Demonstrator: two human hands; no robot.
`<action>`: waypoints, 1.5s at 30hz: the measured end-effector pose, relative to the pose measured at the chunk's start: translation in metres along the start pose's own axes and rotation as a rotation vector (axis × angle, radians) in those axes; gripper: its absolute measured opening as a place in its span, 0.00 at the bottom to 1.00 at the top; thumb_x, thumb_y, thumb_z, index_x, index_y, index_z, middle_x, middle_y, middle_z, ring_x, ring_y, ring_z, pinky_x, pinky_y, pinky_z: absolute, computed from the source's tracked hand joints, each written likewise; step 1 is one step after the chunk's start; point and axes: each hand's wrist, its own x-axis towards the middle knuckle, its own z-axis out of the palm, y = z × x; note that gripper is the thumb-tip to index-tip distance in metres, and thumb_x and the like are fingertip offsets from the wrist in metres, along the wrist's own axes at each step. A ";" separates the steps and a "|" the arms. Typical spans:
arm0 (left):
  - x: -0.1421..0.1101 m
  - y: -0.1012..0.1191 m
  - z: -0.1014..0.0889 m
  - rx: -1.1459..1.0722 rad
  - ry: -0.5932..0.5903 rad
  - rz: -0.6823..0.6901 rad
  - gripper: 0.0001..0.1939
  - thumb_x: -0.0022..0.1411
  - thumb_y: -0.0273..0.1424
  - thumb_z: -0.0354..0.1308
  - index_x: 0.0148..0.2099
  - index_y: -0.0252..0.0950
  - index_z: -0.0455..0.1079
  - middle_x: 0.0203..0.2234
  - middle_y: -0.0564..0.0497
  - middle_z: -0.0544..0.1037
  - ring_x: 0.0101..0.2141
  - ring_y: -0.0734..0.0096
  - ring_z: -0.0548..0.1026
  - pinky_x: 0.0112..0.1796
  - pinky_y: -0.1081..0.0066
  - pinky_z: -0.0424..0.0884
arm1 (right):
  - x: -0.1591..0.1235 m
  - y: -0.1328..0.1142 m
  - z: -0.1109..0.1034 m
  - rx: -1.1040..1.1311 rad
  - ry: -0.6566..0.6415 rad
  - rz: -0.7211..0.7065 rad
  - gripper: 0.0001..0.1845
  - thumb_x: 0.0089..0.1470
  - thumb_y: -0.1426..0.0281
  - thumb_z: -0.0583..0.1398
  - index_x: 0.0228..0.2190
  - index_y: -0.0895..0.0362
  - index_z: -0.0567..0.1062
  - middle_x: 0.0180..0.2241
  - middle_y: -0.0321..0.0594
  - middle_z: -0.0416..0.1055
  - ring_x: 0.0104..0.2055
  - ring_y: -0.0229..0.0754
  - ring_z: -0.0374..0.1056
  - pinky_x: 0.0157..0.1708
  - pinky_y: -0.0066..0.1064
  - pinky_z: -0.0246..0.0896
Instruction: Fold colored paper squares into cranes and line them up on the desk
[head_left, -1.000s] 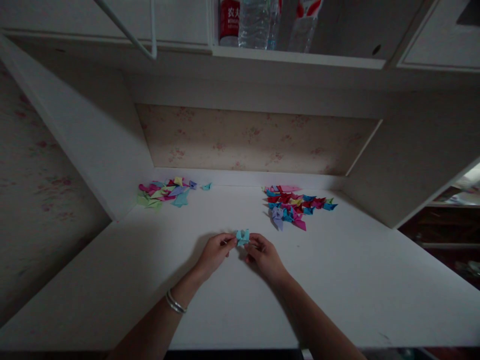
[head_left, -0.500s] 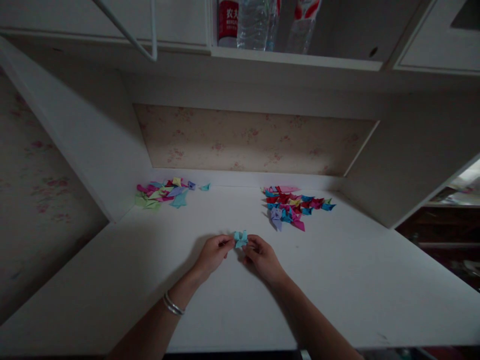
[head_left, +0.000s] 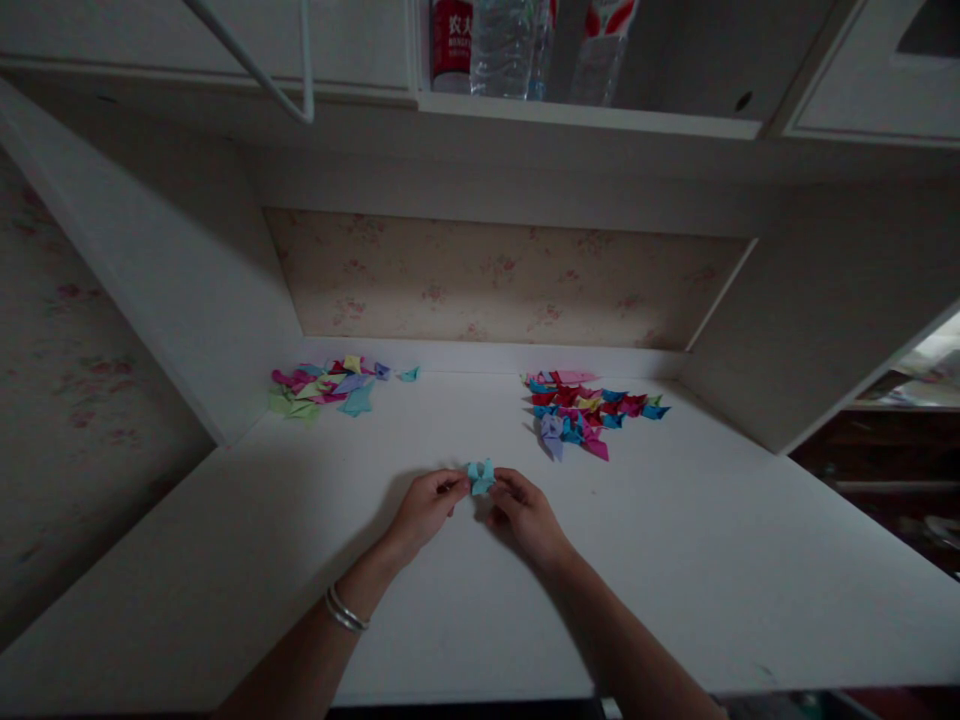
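A small light-blue folded paper piece (head_left: 481, 477), origami with several raised points, is held between my two hands just above the white desk top (head_left: 465, 620). My left hand (head_left: 427, 507) pinches its left side between thumb and fingers; a silver bangle circles that wrist. On the other side, my right hand (head_left: 527, 512) is closed at the paper's right edge, its fingertips pressed together there. Beyond my right hand lies a group of colourful folded papers (head_left: 570, 412) in rough rows. A looser heap of folded papers (head_left: 326, 388) sits at the back left.
One light-blue folded paper (head_left: 409, 374) lies apart near the back edge. Side panels (head_left: 847, 290) close in the desk left and right. Overhead is a shelf (head_left: 592, 117) with plastic bottles (head_left: 502, 50), and a white metal bar (head_left: 259, 70) hangs at upper left.
Both hands stay almost where they were, still holding the light-blue paper, which looks slightly turned. The camera view has shifted a little.
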 end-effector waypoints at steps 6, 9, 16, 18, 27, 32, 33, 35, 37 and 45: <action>0.002 -0.006 0.003 0.015 0.009 0.053 0.15 0.56 0.39 0.56 0.37 0.34 0.75 0.20 0.57 0.67 0.21 0.76 0.61 0.24 0.74 0.57 | -0.001 -0.003 0.001 0.061 0.025 0.043 0.25 0.53 0.49 0.56 0.37 0.58 0.73 0.23 0.36 0.71 0.20 0.35 0.65 0.22 0.27 0.56; 0.003 -0.008 0.005 0.024 0.019 0.081 0.14 0.55 0.38 0.56 0.36 0.33 0.74 0.21 0.56 0.69 0.21 0.76 0.62 0.24 0.74 0.58 | -0.001 -0.003 0.001 0.052 0.014 0.033 0.24 0.52 0.49 0.58 0.37 0.58 0.73 0.24 0.36 0.70 0.20 0.35 0.65 0.21 0.26 0.56; 0.003 -0.010 0.004 -0.002 0.031 0.098 0.16 0.57 0.41 0.55 0.35 0.32 0.74 0.22 0.54 0.70 0.21 0.76 0.62 0.24 0.75 0.58 | -0.004 -0.007 0.002 0.069 -0.028 0.019 0.21 0.48 0.55 0.64 0.39 0.56 0.74 0.31 0.38 0.72 0.24 0.34 0.64 0.23 0.27 0.59; 0.003 -0.010 0.003 -0.011 0.044 0.095 0.17 0.57 0.42 0.56 0.35 0.32 0.74 0.21 0.54 0.69 0.21 0.76 0.62 0.24 0.75 0.57 | -0.005 -0.009 0.003 0.085 -0.045 0.022 0.21 0.48 0.56 0.64 0.40 0.56 0.73 0.33 0.39 0.72 0.25 0.34 0.65 0.23 0.27 0.58; 0.002 -0.009 0.003 -0.042 0.061 0.075 0.18 0.58 0.43 0.56 0.36 0.31 0.73 0.23 0.53 0.69 0.23 0.76 0.62 0.24 0.75 0.57 | -0.006 -0.009 0.002 0.086 -0.063 0.022 0.19 0.49 0.60 0.64 0.41 0.55 0.73 0.37 0.41 0.73 0.26 0.34 0.64 0.25 0.27 0.59; 0.002 -0.009 0.003 -0.045 0.059 0.063 0.18 0.57 0.43 0.57 0.36 0.31 0.73 0.22 0.54 0.68 0.22 0.76 0.61 0.24 0.75 0.56 | -0.006 -0.008 0.003 0.091 -0.051 0.027 0.19 0.48 0.60 0.65 0.41 0.55 0.74 0.39 0.42 0.73 0.26 0.34 0.65 0.25 0.27 0.58; 0.002 -0.009 0.003 -0.044 0.062 0.060 0.18 0.57 0.43 0.57 0.36 0.31 0.73 0.22 0.54 0.68 0.22 0.76 0.61 0.23 0.75 0.56 | -0.006 -0.008 0.003 0.090 -0.051 0.026 0.19 0.48 0.60 0.65 0.41 0.55 0.74 0.38 0.41 0.73 0.26 0.34 0.64 0.24 0.27 0.58; 0.003 -0.009 0.004 -0.040 0.067 0.064 0.18 0.57 0.43 0.57 0.36 0.31 0.73 0.21 0.54 0.68 0.22 0.76 0.61 0.23 0.75 0.56 | -0.006 -0.009 0.003 0.093 -0.052 0.021 0.19 0.48 0.60 0.65 0.41 0.55 0.74 0.36 0.40 0.73 0.24 0.32 0.63 0.23 0.27 0.56; 0.003 -0.010 0.004 -0.039 0.072 0.076 0.18 0.57 0.44 0.57 0.36 0.31 0.73 0.21 0.54 0.68 0.21 0.76 0.61 0.23 0.75 0.56 | -0.005 -0.009 0.003 0.094 -0.060 0.014 0.18 0.48 0.60 0.65 0.40 0.55 0.74 0.33 0.39 0.72 0.23 0.32 0.61 0.23 0.26 0.55; 0.004 -0.009 0.004 -0.049 0.074 0.068 0.19 0.56 0.44 0.58 0.36 0.31 0.73 0.20 0.54 0.67 0.21 0.77 0.60 0.22 0.75 0.55 | -0.005 -0.008 0.002 0.061 -0.068 0.006 0.18 0.49 0.60 0.64 0.41 0.55 0.74 0.35 0.39 0.72 0.25 0.33 0.63 0.24 0.26 0.56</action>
